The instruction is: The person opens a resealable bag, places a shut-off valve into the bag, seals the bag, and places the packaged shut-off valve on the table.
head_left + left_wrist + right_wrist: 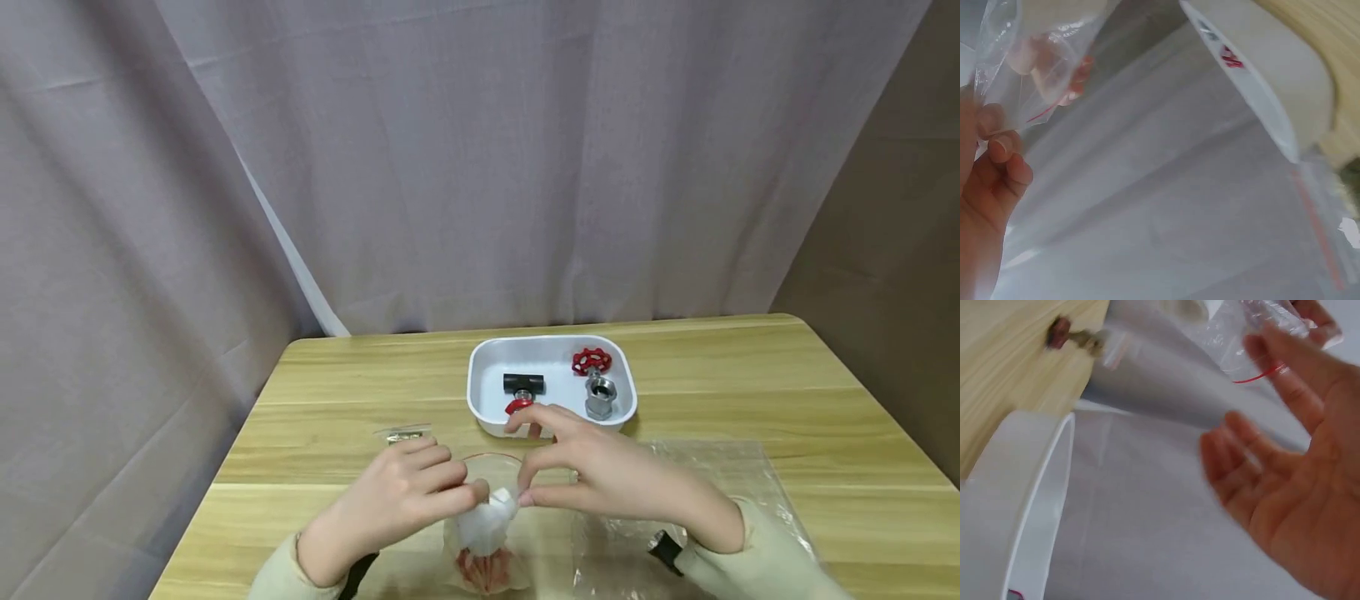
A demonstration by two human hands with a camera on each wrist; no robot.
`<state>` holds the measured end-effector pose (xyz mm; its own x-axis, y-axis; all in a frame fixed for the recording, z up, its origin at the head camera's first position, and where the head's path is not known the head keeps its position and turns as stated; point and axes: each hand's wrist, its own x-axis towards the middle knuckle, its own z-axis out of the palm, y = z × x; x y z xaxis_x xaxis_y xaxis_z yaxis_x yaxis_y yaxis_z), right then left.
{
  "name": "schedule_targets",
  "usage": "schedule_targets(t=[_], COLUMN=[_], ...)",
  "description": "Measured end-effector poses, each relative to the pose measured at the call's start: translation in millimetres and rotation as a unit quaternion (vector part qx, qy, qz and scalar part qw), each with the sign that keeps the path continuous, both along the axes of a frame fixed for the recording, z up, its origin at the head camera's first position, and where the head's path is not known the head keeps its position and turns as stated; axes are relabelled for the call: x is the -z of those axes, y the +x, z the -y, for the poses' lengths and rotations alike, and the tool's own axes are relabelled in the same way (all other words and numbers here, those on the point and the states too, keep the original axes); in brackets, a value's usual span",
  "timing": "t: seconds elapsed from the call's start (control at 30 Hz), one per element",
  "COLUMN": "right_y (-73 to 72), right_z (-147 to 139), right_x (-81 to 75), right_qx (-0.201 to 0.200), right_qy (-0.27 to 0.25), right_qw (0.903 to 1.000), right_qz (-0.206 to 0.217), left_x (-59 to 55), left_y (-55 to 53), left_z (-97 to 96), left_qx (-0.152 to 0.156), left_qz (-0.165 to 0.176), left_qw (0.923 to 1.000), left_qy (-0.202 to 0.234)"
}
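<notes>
"Where is the clear bag (500, 477) being held?"

"Above the near part of the wooden table (330, 400), between both hands; a white item (483, 532) and a reddish one (483, 572) are being seen in or through it."

"How is it being gripped?"

"From 10 o'clock it is being pinched by the curled fingers of the left hand (405, 492); from 2 o'clock it is being nipped between thumb and forefinger of the right hand (581, 467), the other fingers being held apart."

"And around it?"

"At 1 o'clock, a black fitting (523, 383) and a metal valve (600, 397) are being held in a white tray (551, 340). At 11 o'clock, a small packet (405, 434) is being partly hidden by the left hand; at 3 o'clock, a clear sheet (723, 458) is being crossed by the right sleeve (757, 560)."
</notes>
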<state>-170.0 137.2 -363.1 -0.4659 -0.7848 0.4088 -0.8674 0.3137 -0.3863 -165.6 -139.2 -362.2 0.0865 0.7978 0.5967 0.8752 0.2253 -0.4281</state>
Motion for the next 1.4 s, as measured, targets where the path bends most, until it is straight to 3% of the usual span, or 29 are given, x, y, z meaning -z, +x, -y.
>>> schedule_targets(t=[0.13,0.3,0.43,0.6,1.1,1.27,1.4], right_y=[-12.7,-24.2,-28.0,-26.4,-11.2,-6.4,-3.0], right_z=[0,5,7,6,5,8,7], right_x=[8.6,17.1,24.2,31.6,33.6,36.4,37.9], right_qx=[0.061,0.120,0.152,0.157,0.158,0.163,0.150], right_qy=[0.008,0.003,0.017,0.026,0.041,0.025,0.015], right_qw=[0.9981,0.9928,0.9881,0.9870,0.9864,0.9863,0.9886], right_qz=[-0.007,0.005,0.015,0.025,0.019,0.007,0.009], left_x=[15.0,27.6,35.9,42.7,40.8,39.6,40.2], left_y=[-13.7,-27.8,-32.3,-28.0,-22.5,-25.0,-27.7], left_z=[3.7,5.8,6.5,4.4,0.2,4.2,10.0], left_qx=[-0.041,-0.101,-0.121,-0.119,-0.098,-0.120,-0.141], left_qz=[0.042,0.085,0.102,0.110,0.143,0.151,0.181], left_qw=[0.9983,0.9911,0.9869,0.9860,0.9849,0.9812,0.9732], left_qy=[0.008,-0.015,-0.031,-0.037,0.000,0.001,-0.007])
